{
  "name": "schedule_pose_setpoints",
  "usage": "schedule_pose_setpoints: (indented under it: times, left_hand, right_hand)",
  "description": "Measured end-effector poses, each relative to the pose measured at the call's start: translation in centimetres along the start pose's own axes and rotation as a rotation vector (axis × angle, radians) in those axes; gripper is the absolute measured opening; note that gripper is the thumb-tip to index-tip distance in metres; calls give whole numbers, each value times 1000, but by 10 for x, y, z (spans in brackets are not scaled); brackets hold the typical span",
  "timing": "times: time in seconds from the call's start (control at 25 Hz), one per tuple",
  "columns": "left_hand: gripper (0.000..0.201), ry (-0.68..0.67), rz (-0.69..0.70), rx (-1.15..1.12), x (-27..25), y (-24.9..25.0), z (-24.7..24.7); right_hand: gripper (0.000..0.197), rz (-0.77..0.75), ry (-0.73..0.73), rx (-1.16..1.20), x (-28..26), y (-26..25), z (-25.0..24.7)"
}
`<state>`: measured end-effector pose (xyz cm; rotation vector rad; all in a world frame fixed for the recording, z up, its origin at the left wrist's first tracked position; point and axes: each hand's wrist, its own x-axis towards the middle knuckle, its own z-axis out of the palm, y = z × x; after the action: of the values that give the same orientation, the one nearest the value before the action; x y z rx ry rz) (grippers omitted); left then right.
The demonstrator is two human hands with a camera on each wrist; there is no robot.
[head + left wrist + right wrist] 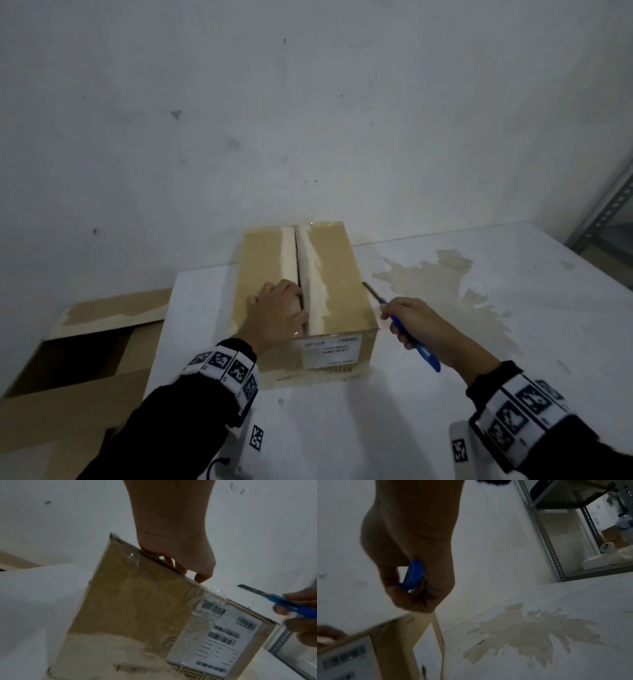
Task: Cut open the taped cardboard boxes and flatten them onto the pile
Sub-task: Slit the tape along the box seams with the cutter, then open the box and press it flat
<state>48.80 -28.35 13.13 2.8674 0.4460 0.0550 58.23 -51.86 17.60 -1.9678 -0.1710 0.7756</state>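
- box [305, 301] sits on the white table [513, 308], far end against the wall, label end facing the person, so the top seam runs straight away from them, handy for a long cut
- left hand [279, 308] lies on the top near the front, fingertips curled down into the seam slot; looks like it's pinning the box and starting to pry the left flap, so I'd guess the top tape is already slit
- right hand [419, 325] is wrapped around the blue knife [416, 346], blade out and pointing away, held just beside the box's right side, not touching it, probably parked clear of the left fingers
- flattened cardboard pile [85, 359] is down left of the table, so finished boxes only need a short drop
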Motion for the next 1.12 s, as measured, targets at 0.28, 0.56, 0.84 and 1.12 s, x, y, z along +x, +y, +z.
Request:
schedule_pose_setpoints:
  times: [0.28,0.56,0.84,1.12]
  left_hand:
    - [55,185,98,87,11,-9,17]
    - [37,207,82,97,21,-12,18]
    - [40,49,-105,223,16,5,20]
    - [98,-210,-304,54,20,50,15]
  right_hand:
    - [10,205,311,-317,94,80,30]
    - [54,119,232,-447,130,88,6]
    - [58,-512,346,-151,97,33,11]
    - [124,-623,-93,-904,60,4,10]
